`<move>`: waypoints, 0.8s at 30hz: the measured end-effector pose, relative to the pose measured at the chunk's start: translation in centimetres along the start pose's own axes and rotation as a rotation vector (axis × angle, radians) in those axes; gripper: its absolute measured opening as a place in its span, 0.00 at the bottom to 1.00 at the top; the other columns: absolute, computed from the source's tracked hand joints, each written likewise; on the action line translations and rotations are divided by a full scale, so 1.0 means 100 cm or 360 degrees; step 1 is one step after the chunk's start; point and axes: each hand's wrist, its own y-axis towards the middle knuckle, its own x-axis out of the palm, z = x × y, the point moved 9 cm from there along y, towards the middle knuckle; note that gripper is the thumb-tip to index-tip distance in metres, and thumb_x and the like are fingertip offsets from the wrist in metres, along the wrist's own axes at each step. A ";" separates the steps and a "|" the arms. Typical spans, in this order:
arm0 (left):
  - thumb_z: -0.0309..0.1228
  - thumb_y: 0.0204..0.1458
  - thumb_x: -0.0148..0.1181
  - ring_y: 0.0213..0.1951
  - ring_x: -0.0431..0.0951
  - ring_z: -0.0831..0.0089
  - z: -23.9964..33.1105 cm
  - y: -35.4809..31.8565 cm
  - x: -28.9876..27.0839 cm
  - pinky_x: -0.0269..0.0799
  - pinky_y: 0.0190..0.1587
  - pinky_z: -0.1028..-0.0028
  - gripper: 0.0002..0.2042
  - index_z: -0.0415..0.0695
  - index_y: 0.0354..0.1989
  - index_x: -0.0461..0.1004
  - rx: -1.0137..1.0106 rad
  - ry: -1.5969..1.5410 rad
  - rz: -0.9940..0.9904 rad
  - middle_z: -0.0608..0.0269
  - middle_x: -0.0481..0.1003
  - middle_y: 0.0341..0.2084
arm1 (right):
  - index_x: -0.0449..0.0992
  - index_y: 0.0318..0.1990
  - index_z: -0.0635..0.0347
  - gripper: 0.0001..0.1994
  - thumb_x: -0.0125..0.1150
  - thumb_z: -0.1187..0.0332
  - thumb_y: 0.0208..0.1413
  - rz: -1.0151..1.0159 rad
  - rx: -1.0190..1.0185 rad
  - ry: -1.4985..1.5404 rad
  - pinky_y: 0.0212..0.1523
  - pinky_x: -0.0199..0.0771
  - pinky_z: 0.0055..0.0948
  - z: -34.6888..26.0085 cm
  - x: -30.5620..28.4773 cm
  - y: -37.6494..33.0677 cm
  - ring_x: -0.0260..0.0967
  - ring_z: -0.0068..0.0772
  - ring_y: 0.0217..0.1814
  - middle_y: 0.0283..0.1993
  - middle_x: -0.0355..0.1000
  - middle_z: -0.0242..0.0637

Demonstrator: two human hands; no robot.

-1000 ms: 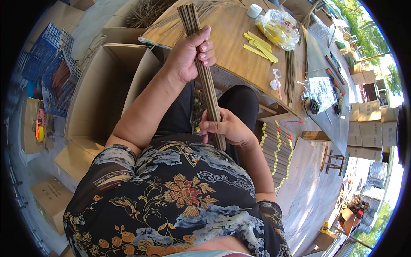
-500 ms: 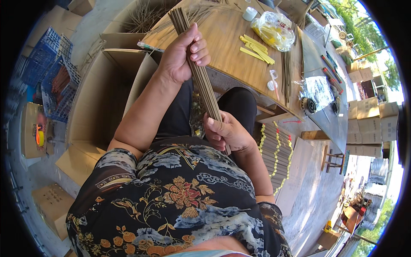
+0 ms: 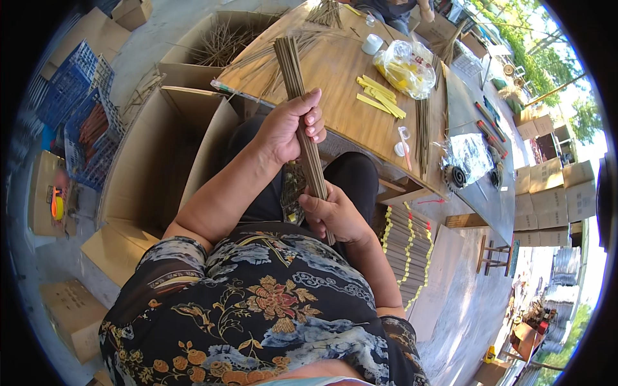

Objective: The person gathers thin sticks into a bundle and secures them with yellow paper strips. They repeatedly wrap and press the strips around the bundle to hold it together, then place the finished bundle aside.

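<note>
A slim bundle of brown incense sticks (image 3: pixel 291 64) slants between my two hands, over my lap. My left hand (image 3: pixel 290 128) is wrapped round it near the middle, thumb along the side, and the upper length stands free above the fist. Lower down, my right hand (image 3: pixel 338 215) grips the same bundle near its bottom end, which pokes out below the fingers. On the wooden table (image 3: pixel 341 71) ahead lie yellow paper strips (image 3: pixel 381 96), a clear plastic bag (image 3: pixel 405 67) with yellow contents and a row of loose sticks (image 3: pixel 422 138).
Open cardboard boxes (image 3: pixel 145 161) stand at my left, beyond them blue crates (image 3: pixel 71 83). Right of my legs lie several bundles with yellow bands (image 3: pixel 405 251). A small white tub (image 3: pixel 371 44) sits on the table. Another person (image 3: pixel 389 9) is at the far side.
My left hand has slid down the bundle, so more of its upper end shows. The bundle stands slightly steeper. My right hand keeps its grip near the bottom.
</note>
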 end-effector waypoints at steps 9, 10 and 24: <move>0.37 0.51 0.55 0.12 0.58 0.84 0.004 -0.003 -0.029 0.55 0.16 0.81 0.13 0.49 0.19 0.62 0.0184 0.0329 0.0541 0.74 0.60 0.10 | 0.61 0.31 0.67 0.15 0.56 0.63 0.51 0.0718 -0.0202 -0.1284 0.23 0.65 0.33 -0.009 -0.029 0.009 0.67 0.32 0.20 0.19 0.65 0.42; 0.37 0.51 0.55 0.12 0.58 0.84 0.004 -0.001 -0.022 0.55 0.16 0.82 0.13 0.49 0.18 0.61 0.0155 0.0285 0.0413 0.74 0.59 0.10 | 0.61 0.30 0.64 0.13 0.56 0.64 0.52 0.0489 0.0022 -0.0978 0.21 0.65 0.28 -0.001 -0.026 0.009 0.67 0.28 0.19 0.19 0.66 0.37; 0.38 0.51 0.55 0.12 0.58 0.84 -0.009 0.003 -0.010 0.56 0.16 0.82 0.12 0.48 0.21 0.62 -0.0058 0.0090 0.0172 0.74 0.60 0.10 | 0.61 0.28 0.61 0.11 0.54 0.65 0.53 0.0138 -0.0002 -0.0151 0.14 0.61 0.22 -0.005 -0.012 0.024 0.62 0.23 0.14 0.16 0.62 0.31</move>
